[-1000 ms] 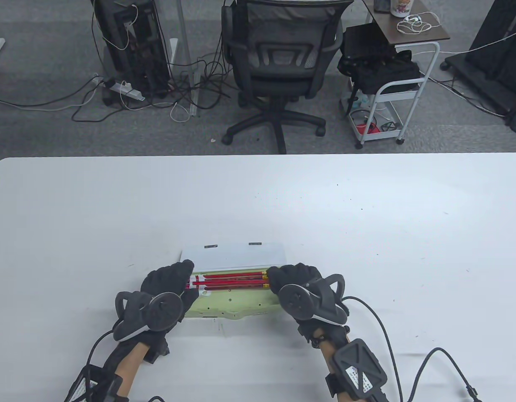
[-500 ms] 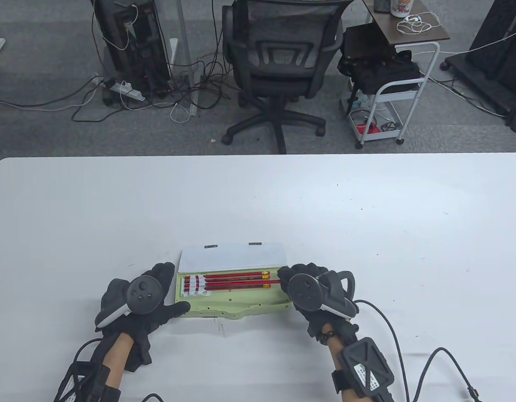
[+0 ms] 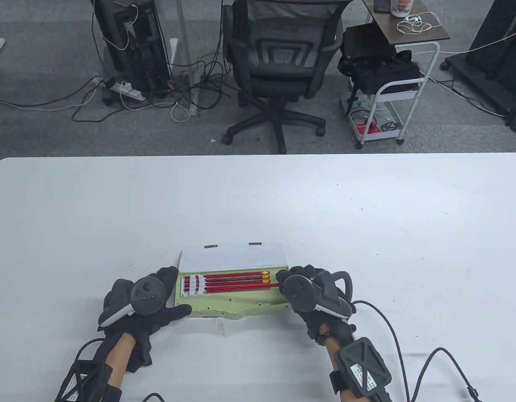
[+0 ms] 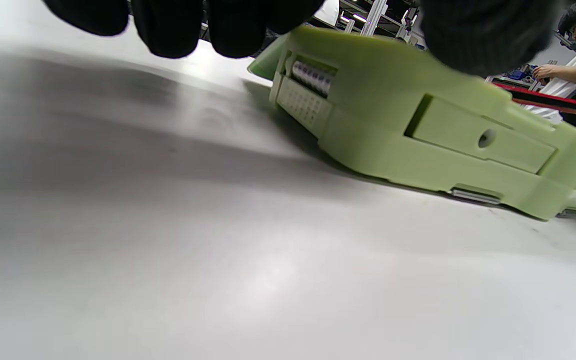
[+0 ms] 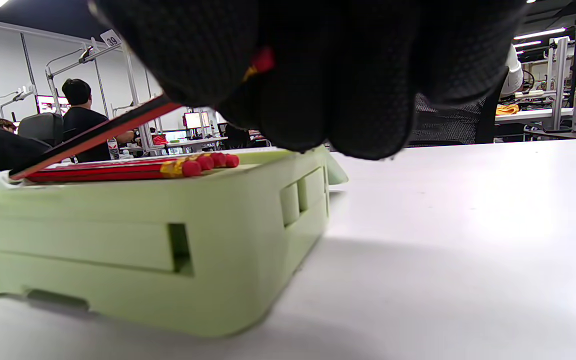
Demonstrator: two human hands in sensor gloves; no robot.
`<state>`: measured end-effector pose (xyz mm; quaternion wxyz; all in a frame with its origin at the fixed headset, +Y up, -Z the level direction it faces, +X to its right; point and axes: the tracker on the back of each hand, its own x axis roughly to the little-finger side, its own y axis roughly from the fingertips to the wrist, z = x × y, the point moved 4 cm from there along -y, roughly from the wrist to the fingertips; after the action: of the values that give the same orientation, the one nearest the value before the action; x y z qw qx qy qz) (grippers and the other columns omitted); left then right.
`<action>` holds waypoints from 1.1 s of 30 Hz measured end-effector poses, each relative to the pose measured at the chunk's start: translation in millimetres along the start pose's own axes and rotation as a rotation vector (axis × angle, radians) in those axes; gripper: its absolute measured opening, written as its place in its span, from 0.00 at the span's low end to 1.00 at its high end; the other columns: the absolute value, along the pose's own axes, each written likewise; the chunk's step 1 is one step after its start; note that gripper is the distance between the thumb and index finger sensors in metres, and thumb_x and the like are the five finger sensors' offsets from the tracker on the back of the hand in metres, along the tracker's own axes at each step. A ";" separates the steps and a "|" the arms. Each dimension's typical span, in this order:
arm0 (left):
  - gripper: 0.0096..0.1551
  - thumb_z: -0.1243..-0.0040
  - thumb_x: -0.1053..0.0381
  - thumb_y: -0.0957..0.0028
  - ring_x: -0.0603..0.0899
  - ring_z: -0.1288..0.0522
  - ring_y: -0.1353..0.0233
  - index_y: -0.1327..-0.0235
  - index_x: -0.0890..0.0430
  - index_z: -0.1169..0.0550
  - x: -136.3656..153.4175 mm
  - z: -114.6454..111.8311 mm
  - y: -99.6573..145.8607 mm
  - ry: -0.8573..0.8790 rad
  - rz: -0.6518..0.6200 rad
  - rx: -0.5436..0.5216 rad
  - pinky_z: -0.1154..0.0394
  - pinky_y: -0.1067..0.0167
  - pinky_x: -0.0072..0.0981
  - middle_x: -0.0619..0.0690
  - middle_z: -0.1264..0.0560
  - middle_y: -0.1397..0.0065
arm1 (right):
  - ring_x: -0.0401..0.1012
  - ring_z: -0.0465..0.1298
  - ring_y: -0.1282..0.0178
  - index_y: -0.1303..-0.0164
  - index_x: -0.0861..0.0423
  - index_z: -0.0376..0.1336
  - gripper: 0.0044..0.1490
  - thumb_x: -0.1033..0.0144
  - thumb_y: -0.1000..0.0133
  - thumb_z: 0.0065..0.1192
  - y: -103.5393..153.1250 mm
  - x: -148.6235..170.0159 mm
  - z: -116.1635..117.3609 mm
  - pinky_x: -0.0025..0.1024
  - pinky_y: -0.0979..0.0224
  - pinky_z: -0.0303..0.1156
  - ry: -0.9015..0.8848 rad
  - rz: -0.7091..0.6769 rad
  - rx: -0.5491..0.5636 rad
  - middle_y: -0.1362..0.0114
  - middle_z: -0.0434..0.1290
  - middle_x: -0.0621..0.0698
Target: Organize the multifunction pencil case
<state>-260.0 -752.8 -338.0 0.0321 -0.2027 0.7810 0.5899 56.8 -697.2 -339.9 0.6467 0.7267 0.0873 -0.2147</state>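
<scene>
we're looking at the green pencil case (image 3: 237, 303) lying open at about 6 o'clock on the white table (image 3: 367, 217) — lid flipped back toward 12. the left hand (image 3: 143, 303) is bracing its 9 o'clock end, fingers spread loosely, thumb on the near edge. the right hand (image 3: 308, 289) at 3 o'clock is pinching a red pencil (image 3: 241, 287) — it's tilting up over three other pencils (image 3: 235, 278) lying in the tray.
</scene>
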 end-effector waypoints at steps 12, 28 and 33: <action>0.62 0.45 0.29 0.51 0.80 0.39 0.17 0.13 0.63 0.48 -0.6 -1.2 -0.6 -0.003 0.000 0.003 0.40 0.30 0.81 0.68 0.42 0.10 | 0.53 0.80 0.42 0.41 0.53 0.73 0.27 0.59 0.49 0.68 -0.6 -16.9 5.6 0.57 0.33 0.74 0.094 -0.026 0.027 0.39 0.77 0.56; 0.62 0.45 0.29 0.51 0.80 0.39 0.17 0.13 0.63 0.47 -0.6 -1.5 -0.8 -0.003 0.000 0.003 0.40 0.30 0.81 0.68 0.42 0.10 | 0.51 0.81 0.43 0.45 0.54 0.75 0.25 0.63 0.54 0.75 -1.4 -31.7 10.8 0.55 0.33 0.76 0.189 -0.091 0.094 0.44 0.81 0.52; 0.62 0.45 0.29 0.51 0.80 0.39 0.17 0.13 0.63 0.47 -0.6 -1.5 -0.8 -0.003 0.000 0.003 0.40 0.30 0.81 0.69 0.42 0.11 | 0.51 0.82 0.43 0.46 0.54 0.75 0.25 0.64 0.54 0.76 -1.7 -38.3 11.3 0.55 0.33 0.76 0.210 -0.116 0.107 0.44 0.81 0.51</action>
<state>-258.8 -754.2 -338.2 0.0335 -0.2018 0.7820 0.5888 19.7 -702.2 -326.0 0.5810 0.7722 0.1849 -0.1786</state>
